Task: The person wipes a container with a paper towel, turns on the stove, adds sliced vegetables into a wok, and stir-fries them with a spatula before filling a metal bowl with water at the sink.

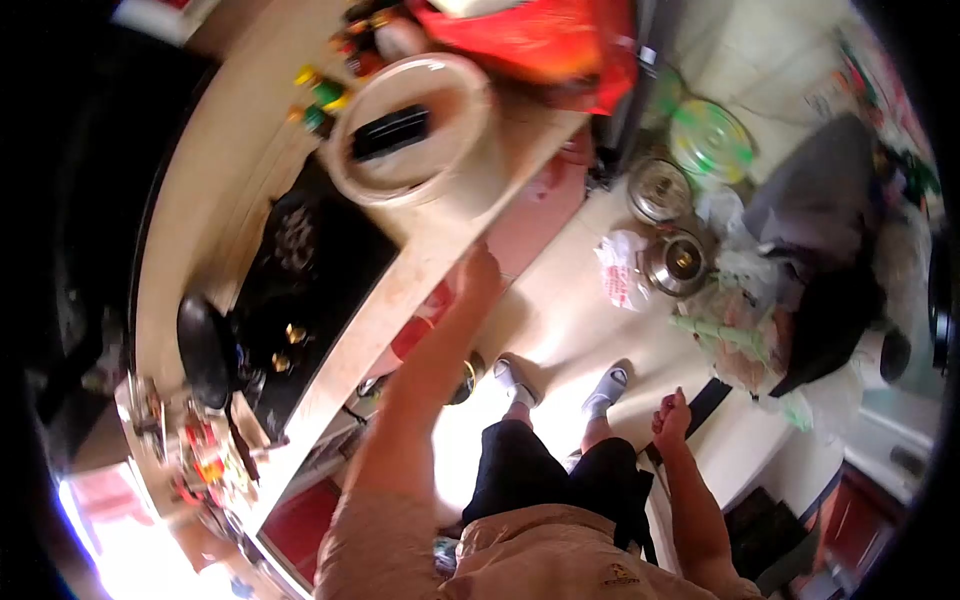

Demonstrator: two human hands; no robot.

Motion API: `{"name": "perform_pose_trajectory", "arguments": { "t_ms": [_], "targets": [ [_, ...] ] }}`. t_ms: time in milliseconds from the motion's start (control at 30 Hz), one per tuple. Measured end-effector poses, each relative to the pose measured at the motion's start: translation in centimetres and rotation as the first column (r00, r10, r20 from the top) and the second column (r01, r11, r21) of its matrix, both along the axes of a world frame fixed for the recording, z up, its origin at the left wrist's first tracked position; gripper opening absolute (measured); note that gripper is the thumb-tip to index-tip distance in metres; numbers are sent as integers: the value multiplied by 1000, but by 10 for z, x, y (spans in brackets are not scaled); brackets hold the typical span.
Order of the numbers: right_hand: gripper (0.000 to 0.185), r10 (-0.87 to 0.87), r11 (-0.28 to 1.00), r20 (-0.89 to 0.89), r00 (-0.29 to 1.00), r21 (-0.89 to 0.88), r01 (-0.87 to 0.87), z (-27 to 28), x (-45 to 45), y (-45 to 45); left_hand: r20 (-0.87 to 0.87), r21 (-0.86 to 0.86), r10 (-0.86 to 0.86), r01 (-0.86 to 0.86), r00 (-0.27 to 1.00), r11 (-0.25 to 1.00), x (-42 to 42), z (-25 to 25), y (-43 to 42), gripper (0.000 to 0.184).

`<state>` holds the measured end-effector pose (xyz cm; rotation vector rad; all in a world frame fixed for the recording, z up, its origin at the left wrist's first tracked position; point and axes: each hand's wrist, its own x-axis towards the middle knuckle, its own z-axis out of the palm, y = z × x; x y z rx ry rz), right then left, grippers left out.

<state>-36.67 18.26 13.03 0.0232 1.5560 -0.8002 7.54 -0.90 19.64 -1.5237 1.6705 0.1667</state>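
Observation:
My left hand reaches forward just below the edge of the worktop, against the front of a pinkish cabinet door. Blur and the hand's angle hide its fingers, so I cannot see whether it grips the door. Above it on the worktop stands a large cream round bucket with a black rectangular object on its top. My right hand hangs over the floor at my right side with its fingers curled in. Nothing shows in it.
A black hob and a dark frying pan lie to the left. Bottles and a red bag stand at the back. Steel pots, plastic bags and a grey cloth crowd the floor on the right.

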Motion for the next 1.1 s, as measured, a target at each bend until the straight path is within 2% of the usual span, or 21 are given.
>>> {"name": "perform_pose_trajectory", "arguments": {
  "t_ms": [33, 67, 100, 167, 200, 233, 267, 300, 400, 467, 533, 600, 633, 700, 733, 767, 833, 867, 900, 967, 1100],
  "targets": [
    [50, 51, 998, -16, 999, -20, -51, 13, 2, -8, 105, -135, -83, 97, 991, 986, 8, -31, 14, 44],
    [48, 73, 997, -31, 997, -2, -73, 25, 10, -14, 160, -441, -86, 149, 983, 885, 57, -179, 20, 40],
    [33, 178, 984, 120, 977, 1, -180, 4, -5, -8, 230, -318, -173, 242, 958, 917, 21, -94, 24, 40],
    [16, 158, 983, 188, 969, 65, -173, 27, 16, -15, -19, -497, -138, 110, 990, 861, 5, -101, 25, 45],
    [17, 276, 960, 190, 942, -4, -280, 39, 28, -15, -331, -457, -13, -148, 944, 877, -14, -33, 38, 41],
    [20, 390, 921, 186, 902, -69, -384, 53, 45, -12, -701, -466, 126, -585, 702, 664, -24, -110, 49, 38],
    [23, 494, 869, 181, 850, -131, -477, 60, 59, -5, -504, -514, -74, -230, 861, 826, -28, -49, 82, 35],
    [24, 553, 833, 226, 802, -146, -533, 58, 73, 0, -737, -482, -120, -393, 665, 783, -34, -37, 123, 35],
    [23, 765, 633, 272, 584, -153, -759, 69, 148, 24, -950, 2, 207, -657, 235, 754, -43, -10, 264, 38],
    [23, 833, 537, 254, 491, -163, -828, 60, 209, 50, -924, 65, 330, -768, 196, 637, -36, -5, 374, 41],
    [28, 885, 454, 196, 423, -158, -877, 54, 278, 67, -625, 521, 780, -748, -8, 410, -15, -5, 453, 35],
    [40, 933, 351, 129, 337, -104, -931, 65, 346, 75, -602, 437, 786, -881, -139, 180, 1, 5, 523, 33],
    [49, 965, 261, 39, 259, -54, -964, 74, 370, 80, -598, 449, 762, -891, -247, 64, 12, 35, 534, 33],
    [62, 946, 11, -325, -18, 89, -996, -12, 385, 107, -690, 322, 704, -942, -169, 90, 28, 44, 554, 30],
    [56, 955, -133, -255, -154, 98, -986, -15, 391, 107, -734, 251, 669, -963, -122, 100, 33, 47, 558, 28],
    [49, 936, -152, -342, -80, -188, -970, -51, 381, 125, -812, 288, 552, -953, -189, 98, 39, 64, 543, 29],
    [44, 995, -80, -82, -63, -222, -972, 22, 391, 128, -878, 463, 196, -879, -436, 115, 41, 77, 513, 32],
    [42, 997, 20, 83, 3, -203, -979, 62, 399, 132, -545, 835, 24, -545, -838, -75, 40, 109, 483, 36],
    [42, 932, 227, 309, 188, -95, -969, 69, 390, 146, -289, 957, -152, -288, -945, -33, 37, 124, 467, 39],
    [43, 651, 292, 725, 222, 31, -956, 71, 379, 147, 5, 956, -405, -114, -914, 270, 17, 113, 449, 43],
    [40, 583, 210, 813, 7, -142, -967, 163, 402, 139, -95, 993, -436, -115, -895, 20, 17, 136, 463, 44]
  ]
}}
